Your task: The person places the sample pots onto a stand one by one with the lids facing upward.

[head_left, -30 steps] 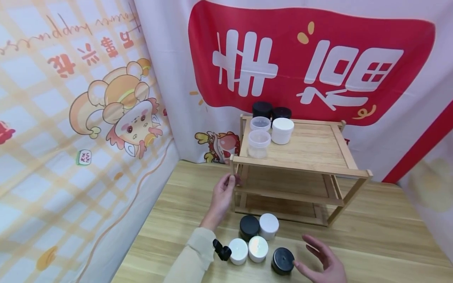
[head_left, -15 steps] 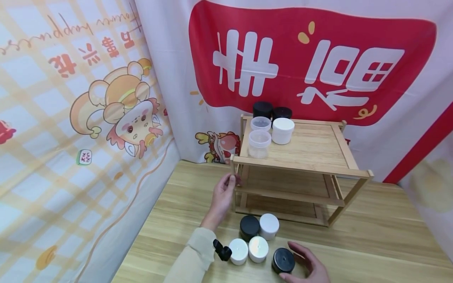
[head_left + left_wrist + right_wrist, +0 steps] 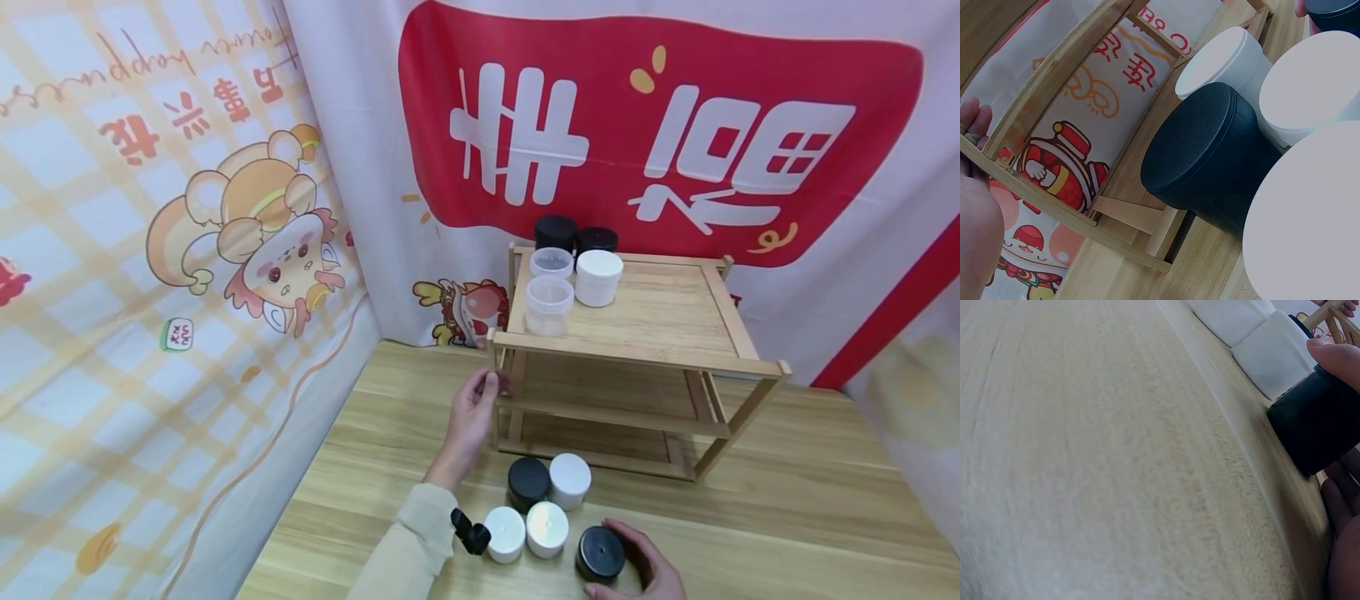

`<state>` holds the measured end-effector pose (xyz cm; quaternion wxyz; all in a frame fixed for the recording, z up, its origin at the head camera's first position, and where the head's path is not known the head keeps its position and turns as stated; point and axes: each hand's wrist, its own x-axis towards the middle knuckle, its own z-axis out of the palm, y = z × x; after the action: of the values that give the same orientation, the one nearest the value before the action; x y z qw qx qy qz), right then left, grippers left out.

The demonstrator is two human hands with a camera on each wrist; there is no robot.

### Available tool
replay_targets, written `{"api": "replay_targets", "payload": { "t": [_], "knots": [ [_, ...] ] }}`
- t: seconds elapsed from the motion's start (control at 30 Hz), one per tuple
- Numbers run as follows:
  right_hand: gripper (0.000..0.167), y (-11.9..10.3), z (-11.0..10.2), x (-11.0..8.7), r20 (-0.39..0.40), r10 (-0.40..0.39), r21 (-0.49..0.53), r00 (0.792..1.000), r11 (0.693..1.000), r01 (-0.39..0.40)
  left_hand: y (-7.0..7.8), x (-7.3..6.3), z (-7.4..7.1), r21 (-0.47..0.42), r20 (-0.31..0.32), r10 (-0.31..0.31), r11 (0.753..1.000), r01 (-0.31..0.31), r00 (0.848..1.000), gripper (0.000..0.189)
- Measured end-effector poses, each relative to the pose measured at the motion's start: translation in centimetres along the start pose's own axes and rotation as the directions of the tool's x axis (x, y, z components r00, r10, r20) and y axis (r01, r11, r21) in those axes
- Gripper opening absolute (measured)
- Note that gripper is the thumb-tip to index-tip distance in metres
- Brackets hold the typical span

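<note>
My left hand (image 3: 467, 421) grips the front left post of a small wooden shelf (image 3: 660, 321), its fingertips partly hidden behind the post. At the lower right, my right hand (image 3: 647, 568) curls round the right side of a black lidded jar (image 3: 600, 553) standing on the table. In the right wrist view, my thumb lies against that black jar (image 3: 1313, 422) near the lid, and the fingers sit on its other side. Left of it stand two white jars (image 3: 547, 529), with another black jar (image 3: 528, 482) and a third white jar (image 3: 570, 479) behind.
On the shelf's top board stand two clear tubs (image 3: 550, 306), a white jar (image 3: 598, 279) and two black jars (image 3: 556, 232). The lower boards (image 3: 600, 387) lie beneath. Printed cloth (image 3: 360, 167) hangs behind and at the left of the wooden table (image 3: 375, 467).
My right hand has moved left to the black jar, and its fingers have closed in round the jar's side. The left hand has stayed on the shelf post.
</note>
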<state>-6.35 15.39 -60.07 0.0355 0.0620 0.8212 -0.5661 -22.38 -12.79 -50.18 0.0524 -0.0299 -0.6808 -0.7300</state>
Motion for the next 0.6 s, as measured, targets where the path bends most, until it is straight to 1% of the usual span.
{"api": "replay_targets", "payload": {
  "t": [0.13,0.43,0.6],
  "knots": [
    [0.091,0.13,0.23,0.06,-0.013,-0.009,0.0,1.0,1.0,0.009,0.02,0.01,0.02,0.001,-0.001,0.005,1.0,-0.005,1.0,0.062],
    [0.089,0.44,0.54,0.04,-0.036,-0.01,-0.04,0.999,0.999,0.009,0.0,0.01,-0.09,-0.012,0.01,-0.008,1.0,0.008,1.0,0.059],
    [0.087,0.32,0.56,0.03,-0.041,0.005,-0.071,0.999,0.997,-0.008,0.1,-0.03,-0.06,-0.021,0.015,0.003,1.0,-0.002,1.0,0.061]
  ]
}}
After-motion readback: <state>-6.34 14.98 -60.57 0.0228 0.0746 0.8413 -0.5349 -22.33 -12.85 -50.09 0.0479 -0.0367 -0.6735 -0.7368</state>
